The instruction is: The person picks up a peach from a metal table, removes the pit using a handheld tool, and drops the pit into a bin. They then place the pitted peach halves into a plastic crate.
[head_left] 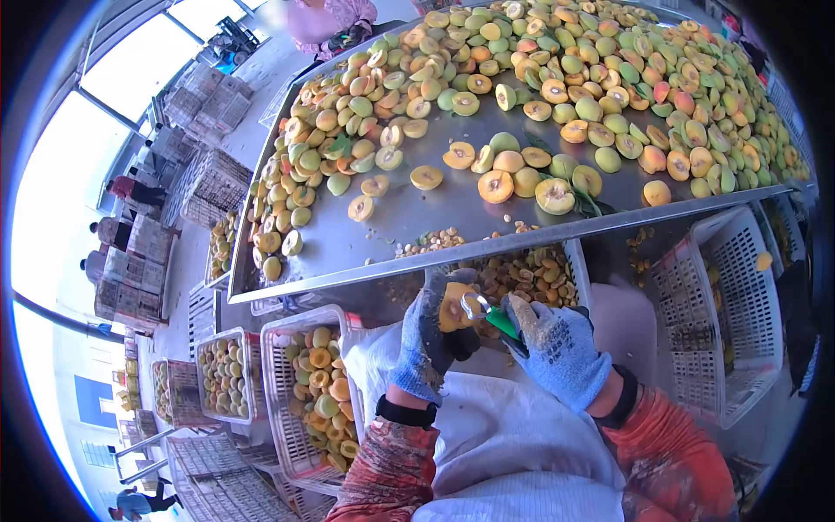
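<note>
From where I stand, the biggest thing is the broad grey metal table (339,239) with a raised rim, at twelve o'clock from the worker. Over it, from ten round to two o'clock, spreads a great heap of round yellow-green and orange fruit (600,96), many pieces cut in half. Across the table at eleven o'clock I see a person in a pink patterned top (344,22). A white slatted plastic crate (755,287) stands at three o'clock, and a similar white crate full of fruit (280,418) at nine. A white cloth apron (522,435) covers the worker's lap. Just beyond it, the blue-gloved left hand (424,344), its palm side dark, is closed around one piece of fruit. The blue-gloved right hand (557,348), at four o'clock from that piece, has its fingers wrapped tight on a green-handled tool with a metal loop (502,322). The loop meets the three o'clock side of the orange cut fruit (452,309); whether it has entered the flesh, I cannot tell. Smallest are the pale brown stones (442,238) near the table's front rim
</note>
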Available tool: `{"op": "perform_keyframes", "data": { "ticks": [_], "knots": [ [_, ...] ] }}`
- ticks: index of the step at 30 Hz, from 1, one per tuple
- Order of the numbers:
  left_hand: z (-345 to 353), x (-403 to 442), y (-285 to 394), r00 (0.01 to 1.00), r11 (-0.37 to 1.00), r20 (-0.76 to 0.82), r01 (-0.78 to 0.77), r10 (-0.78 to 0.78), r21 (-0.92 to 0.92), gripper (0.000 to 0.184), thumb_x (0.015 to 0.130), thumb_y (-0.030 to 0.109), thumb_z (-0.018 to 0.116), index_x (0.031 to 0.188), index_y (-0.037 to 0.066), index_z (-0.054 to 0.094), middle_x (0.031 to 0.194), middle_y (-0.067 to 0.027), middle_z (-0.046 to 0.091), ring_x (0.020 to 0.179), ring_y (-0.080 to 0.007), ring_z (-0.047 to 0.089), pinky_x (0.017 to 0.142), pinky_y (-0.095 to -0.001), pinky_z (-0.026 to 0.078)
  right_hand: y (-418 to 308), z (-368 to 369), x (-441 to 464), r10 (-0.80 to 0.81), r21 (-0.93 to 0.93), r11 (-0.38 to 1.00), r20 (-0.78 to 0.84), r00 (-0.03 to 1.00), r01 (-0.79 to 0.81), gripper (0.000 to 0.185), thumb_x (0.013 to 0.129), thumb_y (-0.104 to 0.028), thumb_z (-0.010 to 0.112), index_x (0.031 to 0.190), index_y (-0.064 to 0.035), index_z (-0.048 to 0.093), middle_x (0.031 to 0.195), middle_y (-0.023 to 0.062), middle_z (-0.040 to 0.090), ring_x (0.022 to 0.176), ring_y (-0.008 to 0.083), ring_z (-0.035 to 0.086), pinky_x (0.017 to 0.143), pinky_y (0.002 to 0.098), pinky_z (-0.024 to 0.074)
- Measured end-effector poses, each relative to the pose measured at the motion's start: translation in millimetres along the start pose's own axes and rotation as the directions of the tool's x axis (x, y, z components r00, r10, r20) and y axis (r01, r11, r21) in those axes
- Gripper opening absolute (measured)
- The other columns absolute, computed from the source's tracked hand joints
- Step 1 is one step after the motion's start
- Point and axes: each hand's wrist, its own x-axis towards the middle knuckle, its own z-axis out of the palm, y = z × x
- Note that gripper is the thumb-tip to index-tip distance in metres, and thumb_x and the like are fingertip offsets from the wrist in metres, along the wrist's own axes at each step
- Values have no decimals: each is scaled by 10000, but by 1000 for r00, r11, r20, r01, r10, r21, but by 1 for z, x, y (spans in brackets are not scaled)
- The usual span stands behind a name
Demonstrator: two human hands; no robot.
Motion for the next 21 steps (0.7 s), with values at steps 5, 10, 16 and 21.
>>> {"op": "perform_keyframes", "data": {
  "ticks": [5, 10, 16, 21],
  "knots": [
    [24, -49, 16, 989, 981, 139, 19, -46, 192, 447, 918, 385, 495, 1081, -24, 575, 806, -104, 639, 572, -209, 641, 416, -259, 506, -21, -2, -18, -199, -315, 930, 6, 980, 191, 471, 758, -210, 619, 1180, -36, 505, 812, 113, 583, 636, 269, 583, 560, 383, 434],
    [13, -62, 19, 983, 969, 180, 1, -47, 246, 423, 918, 358, 497, 1050, -32, 596, 807, -112, 652, 622, -197, 650, 414, -251, 504, -30, -3, -35, -245, -372, 894, 59, 968, 249, 442, 781, -198, 558, 1186, -30, 499, 773, 106, 574, 592, 252, 582, 532, 393, 425],
    [6, -55, 5, 953, 724, 256, -291, 161, 626, 330, 917, 252, 496, 945, -41, 644, 864, -101, 667, 707, -131, 638, 593, -245, 525, -33, 5, -48, -184, -203, 957, 134, 974, 209, 417, 776, -221, 592, 1124, -1, 528, 734, 134, 601, 565, 293, 595, 515, 409, 441],
    [9, -52, 7, 999, 745, 34, -48, 34, 665, 323, 933, 245, 476, 974, -32, 636, 841, -89, 658, 719, -139, 633, 635, -235, 515, -35, 32, -51, -76, 98, 993, 67, 995, 70, 421, 771, -216, 613, 1101, 30, 523, 715, 178, 613, 612, 327, 622, 538, 412, 483]
  ]
}}
